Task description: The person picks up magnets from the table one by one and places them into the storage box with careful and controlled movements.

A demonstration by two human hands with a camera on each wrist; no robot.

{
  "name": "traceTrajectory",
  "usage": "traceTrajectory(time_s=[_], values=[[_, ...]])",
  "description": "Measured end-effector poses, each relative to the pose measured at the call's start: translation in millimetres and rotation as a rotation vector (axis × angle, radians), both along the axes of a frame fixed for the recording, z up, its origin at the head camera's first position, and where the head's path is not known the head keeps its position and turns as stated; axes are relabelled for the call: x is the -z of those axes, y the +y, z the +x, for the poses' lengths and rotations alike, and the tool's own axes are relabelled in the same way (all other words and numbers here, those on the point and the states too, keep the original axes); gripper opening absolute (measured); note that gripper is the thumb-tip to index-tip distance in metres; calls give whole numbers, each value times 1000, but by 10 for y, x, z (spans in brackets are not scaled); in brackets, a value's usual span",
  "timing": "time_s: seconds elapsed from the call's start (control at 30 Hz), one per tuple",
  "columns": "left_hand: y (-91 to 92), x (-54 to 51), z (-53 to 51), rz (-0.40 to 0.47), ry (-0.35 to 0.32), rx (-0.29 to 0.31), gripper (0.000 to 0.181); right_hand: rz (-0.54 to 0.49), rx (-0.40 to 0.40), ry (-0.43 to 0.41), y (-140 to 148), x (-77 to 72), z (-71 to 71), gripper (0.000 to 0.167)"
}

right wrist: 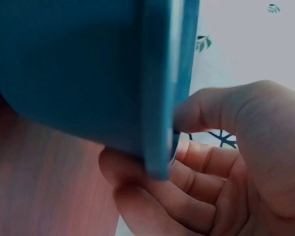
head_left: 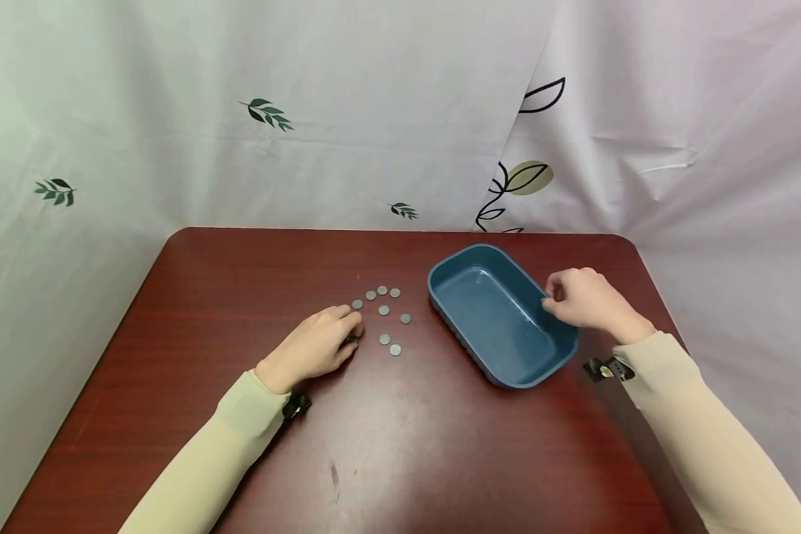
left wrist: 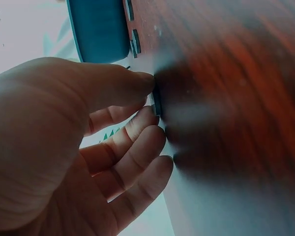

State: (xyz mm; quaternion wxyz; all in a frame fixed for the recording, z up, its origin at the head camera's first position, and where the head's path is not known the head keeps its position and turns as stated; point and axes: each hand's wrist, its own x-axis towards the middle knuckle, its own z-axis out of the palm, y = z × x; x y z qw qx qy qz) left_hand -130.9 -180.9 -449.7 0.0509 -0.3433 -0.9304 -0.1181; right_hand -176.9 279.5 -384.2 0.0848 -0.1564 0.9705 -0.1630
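Note:
My left hand (head_left: 317, 345) is low over the table at the left of several small round grey discs (head_left: 383, 310), which look like coins. In the left wrist view the thumb and fingertips close around the edges of one dark-looking disc (left wrist: 156, 102) at the table surface. Most of that disc is hidden from the head view. On the right, my right hand (head_left: 587, 300) grips the rim of a blue plastic basin (head_left: 500, 319), thumb over the inner side and fingers outside and below. Nothing shows inside the basin.
The reddish-brown wooden table (head_left: 400, 460) has rounded far corners. A pale curtain (head_left: 374, 89) with leaf prints hangs behind it and along the sides. Two discs (left wrist: 135, 43) stand out between the left hand and the basin in the left wrist view.

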Motion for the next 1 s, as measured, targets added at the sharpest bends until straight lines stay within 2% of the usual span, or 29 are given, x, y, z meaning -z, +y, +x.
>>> traceTrajectory(time_s=[0.37, 0.57, 0.73, 0.83, 0.93, 1.0], values=[[-7, -27, -30, 39, -57, -38, 16, -123, 53, -127, -143, 156, 312, 40], [-2, -45, -39, 59, -59, -63, 17, -134, 33, -166, -245, 210, 393, 47], [-6, -52, -52, 94, -49, -79, 19, -177, 23, -237, -254, 249, 322, 55], [-8, -52, -60, 112, -57, -75, 19, -222, 39, -237, -255, 353, 227, 58], [-12, -63, -68, 129, -61, -62, 17, -297, 42, -221, -264, 487, 138, 52], [-15, -84, -75, 150, -53, -54, 17, -348, 34, -202, -275, 554, 89, 43]])
